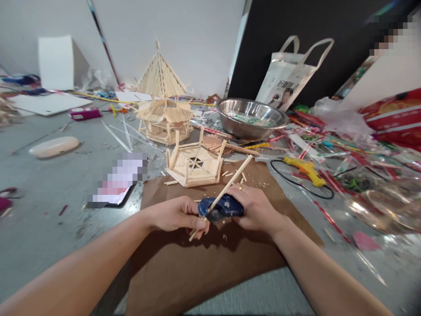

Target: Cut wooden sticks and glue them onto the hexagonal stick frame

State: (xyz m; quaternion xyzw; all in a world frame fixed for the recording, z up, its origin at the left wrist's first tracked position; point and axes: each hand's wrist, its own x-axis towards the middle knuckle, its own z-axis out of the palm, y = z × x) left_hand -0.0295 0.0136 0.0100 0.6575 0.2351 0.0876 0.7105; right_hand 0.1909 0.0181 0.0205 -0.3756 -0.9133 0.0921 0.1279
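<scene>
My left hand [180, 216] pinches a thin wooden stick [232, 181] near its lower end. The stick slants up to the right. Closed around a dark blue cutter [226, 205] is my right hand [258, 208]. The cutter's head lies against the stick, just above my left fingertips; its handles are mostly hidden in my palm. Beyond my hands stands a hexagonal frame of wooden sticks [197, 164] with short upright posts. Short cut pieces of stick [242, 177] lie to its right on a brown sheet [197, 272] beneath my hands.
A stick pagoda [162, 87] stands behind the frame. To its right is a metal bowl [251, 116], with a tote bag [284, 77] behind. A yellow glue gun [305, 171] with a black cord lies right, among loose plastic strips. A phone [120, 184] lies left.
</scene>
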